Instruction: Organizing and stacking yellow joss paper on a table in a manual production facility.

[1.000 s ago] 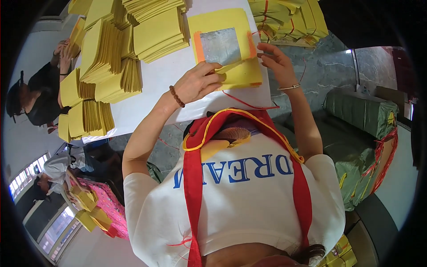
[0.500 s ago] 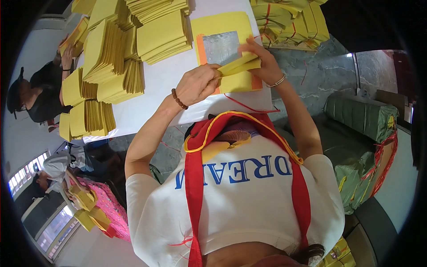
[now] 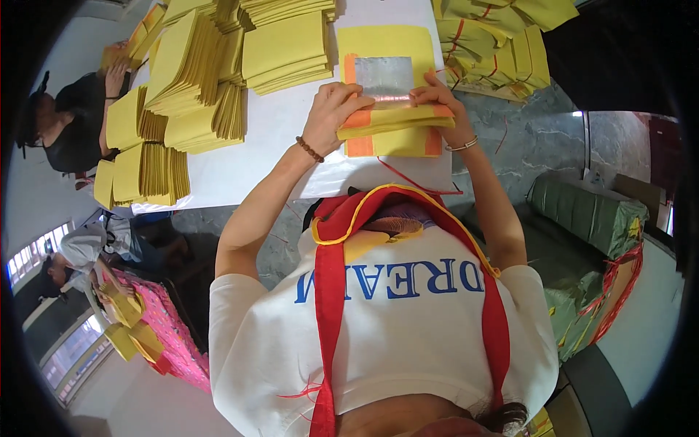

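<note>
A stack of yellow paper (image 3: pixel 386 40) lies on the white-covered table in front of me, with orange bands on its sides and a silver foil rectangle (image 3: pixel 384 76) on top. Across it stands a folded-up strip of yellow paper (image 3: pixel 397 122) with orange ends. My left hand (image 3: pixel 331 116) pinches the strip's left end, its fingers bent over the top edge. At the opposite end my right hand (image 3: pixel 444 109) grips the strip, thumb and fingertips along its far edge by the foil. The undersides of both grips are hidden.
Several folded yellow paper stacks (image 3: pixel 186 69) fill the table's left side. Red-tied yellow bundles (image 3: pixel 502 54) stand beyond its right edge. A red string (image 3: pixel 419 178) lies at the near edge. Green wrapped bales (image 3: pixel 582 211) are at right; two people work at left.
My left hand has shifted to the strip's left end and my right hand to its right end. The slanted, loosely folded yellow paper now runs straight across the stack.
</note>
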Demonstrator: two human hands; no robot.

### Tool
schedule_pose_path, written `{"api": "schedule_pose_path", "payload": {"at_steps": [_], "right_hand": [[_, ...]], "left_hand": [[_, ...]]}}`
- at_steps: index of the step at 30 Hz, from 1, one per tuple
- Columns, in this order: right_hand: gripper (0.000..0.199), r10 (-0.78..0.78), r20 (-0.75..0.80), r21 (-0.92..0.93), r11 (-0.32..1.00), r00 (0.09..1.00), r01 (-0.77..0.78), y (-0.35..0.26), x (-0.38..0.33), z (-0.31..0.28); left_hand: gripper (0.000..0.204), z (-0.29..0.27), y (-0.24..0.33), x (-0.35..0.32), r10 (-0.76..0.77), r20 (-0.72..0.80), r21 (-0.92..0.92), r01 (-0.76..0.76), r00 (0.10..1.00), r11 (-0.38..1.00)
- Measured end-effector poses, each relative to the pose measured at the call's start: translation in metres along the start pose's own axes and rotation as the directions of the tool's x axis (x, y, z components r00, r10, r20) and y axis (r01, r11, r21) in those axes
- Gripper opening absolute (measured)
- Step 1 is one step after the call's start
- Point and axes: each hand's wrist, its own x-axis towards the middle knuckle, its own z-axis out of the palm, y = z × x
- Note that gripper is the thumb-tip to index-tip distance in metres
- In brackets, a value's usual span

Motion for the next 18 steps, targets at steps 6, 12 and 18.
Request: {"api": "schedule_pose_path", "payload": {"at_steps": [6,12,18], "right_hand": [[0.014,-0.168,0.001,-0.231,0.959,0.986,0.164,-0.031,-0.001,-0.012],[0.019,-0.015,0.174,-0.278,0.959,0.985,0.063,-0.058,-0.044,-0.001],[0.030,0.123,0.102,-0.301,0.950,0.987,-0.087,-0.055,-0.044,0.000]], "left_hand": [[0.033,-0.023,0.016,0.001,0.191,0.025,0.201,-0.192,0.981,0.961],[0.029,-0.025,0.040,-0.028,0.214,0.181,0.127,-0.239,0.960,0.963],[0.022,-0.021,0.026,-0.029,-0.159,0.195,-0.213,0.200,0.968,0.956]]}}
